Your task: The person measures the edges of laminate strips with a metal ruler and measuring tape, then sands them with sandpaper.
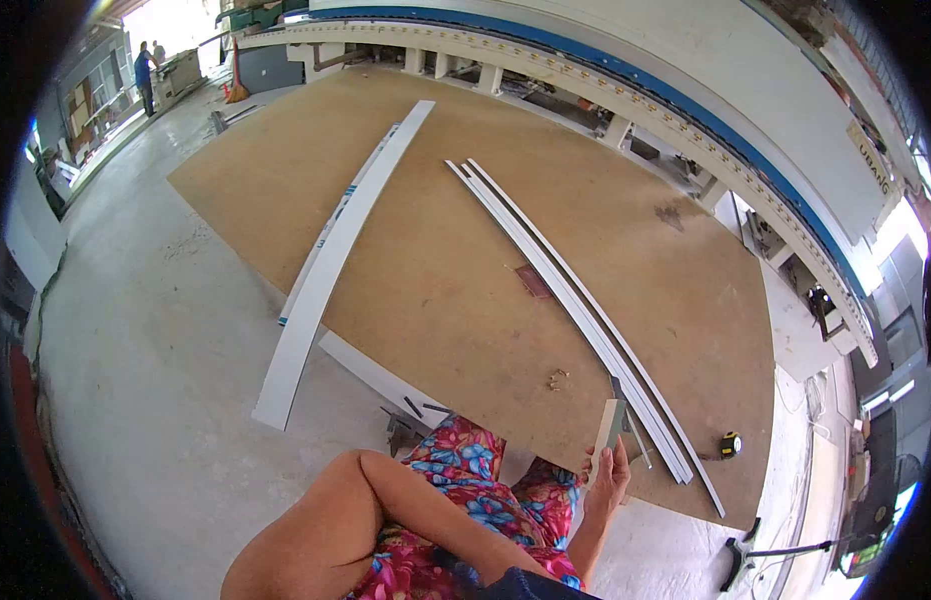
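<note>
My right hand [609,474] is closed round a small flat piece [609,425] with a pale edge and a grey-green face, held upright over the near edge of a large brown board [415,270]. Just beyond it, a thin metal rod [637,440] and a dark tip show. Beside this hand, long narrow white strips [585,315] run away across the board. My left arm [385,500] is bent over my floral-clad lap, and its hand is hidden at the bottom of the view. Several small metal pieces [557,380] lie near the strips.
A wide white strip [345,265] lies across the board's left side, overhanging the floor. At the right are a tape measure [730,444] and a black stand [745,555]. A long machine [605,75] spans the back. A person [144,78] stands far left.
</note>
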A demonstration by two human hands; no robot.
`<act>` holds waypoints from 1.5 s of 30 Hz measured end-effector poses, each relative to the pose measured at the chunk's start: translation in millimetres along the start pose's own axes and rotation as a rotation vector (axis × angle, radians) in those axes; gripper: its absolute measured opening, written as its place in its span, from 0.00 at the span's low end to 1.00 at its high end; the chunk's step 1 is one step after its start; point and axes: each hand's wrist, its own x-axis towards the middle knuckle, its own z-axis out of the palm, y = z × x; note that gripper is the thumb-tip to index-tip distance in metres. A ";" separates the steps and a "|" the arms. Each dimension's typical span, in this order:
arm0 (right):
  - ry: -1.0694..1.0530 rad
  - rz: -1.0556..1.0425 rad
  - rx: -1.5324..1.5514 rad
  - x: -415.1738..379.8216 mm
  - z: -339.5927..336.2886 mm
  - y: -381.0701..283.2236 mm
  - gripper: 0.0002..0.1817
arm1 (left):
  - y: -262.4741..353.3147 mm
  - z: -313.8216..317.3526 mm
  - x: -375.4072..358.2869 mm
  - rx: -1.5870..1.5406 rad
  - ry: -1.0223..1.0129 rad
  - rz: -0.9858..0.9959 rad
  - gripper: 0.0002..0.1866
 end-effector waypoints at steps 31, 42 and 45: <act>-0.243 0.032 -0.073 48.9 70.4 -15.2 0.24 | 52.6 -5.5 -52.0 0.043 0.092 -0.117 0.20; -0.052 0.008 -0.058 18.5 34.8 -30.5 0.23 | 53.9 3.9 -58.4 0.082 0.038 -0.138 0.23; 0.018 -0.007 0.029 15.8 8.4 -31.6 0.23 | 49.8 2.1 -55.1 0.092 0.018 -0.148 0.23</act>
